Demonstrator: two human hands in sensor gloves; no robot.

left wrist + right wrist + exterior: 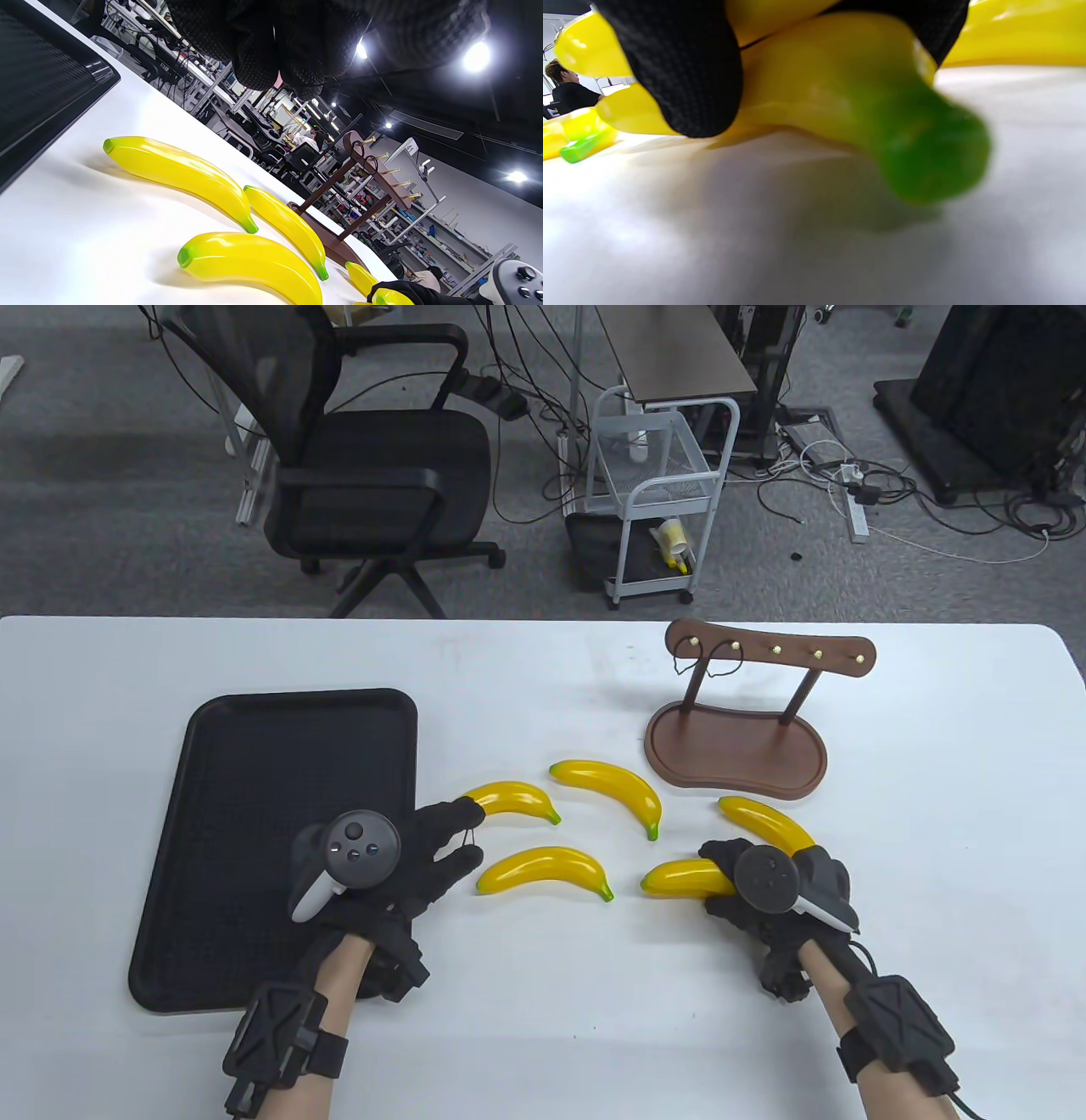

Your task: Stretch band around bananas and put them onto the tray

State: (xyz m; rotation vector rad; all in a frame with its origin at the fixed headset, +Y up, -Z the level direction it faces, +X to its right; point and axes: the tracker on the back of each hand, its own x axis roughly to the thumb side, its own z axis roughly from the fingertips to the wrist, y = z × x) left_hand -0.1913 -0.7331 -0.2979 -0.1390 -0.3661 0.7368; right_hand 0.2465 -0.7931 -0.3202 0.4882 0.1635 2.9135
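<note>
Bananas, five glossy yellow plastic ones with green tips, lie loose on the white table (543, 1001) between black tray (254, 729) and wooden hook stand (734, 751). Right hand (764, 891) grips the near-right banana (679, 879). Left hand (399, 865), fingers spread, touches the leftmost banana (513, 799), a thin band (467, 838) between its fingertips.

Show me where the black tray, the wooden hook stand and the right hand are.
black tray (254, 746), table view, bare textured floor.
wooden hook stand (734, 751), table view, base plate.
right hand (768, 891), table view, back of hand.

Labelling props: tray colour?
Black, textured tray; table view shows it best.
</note>
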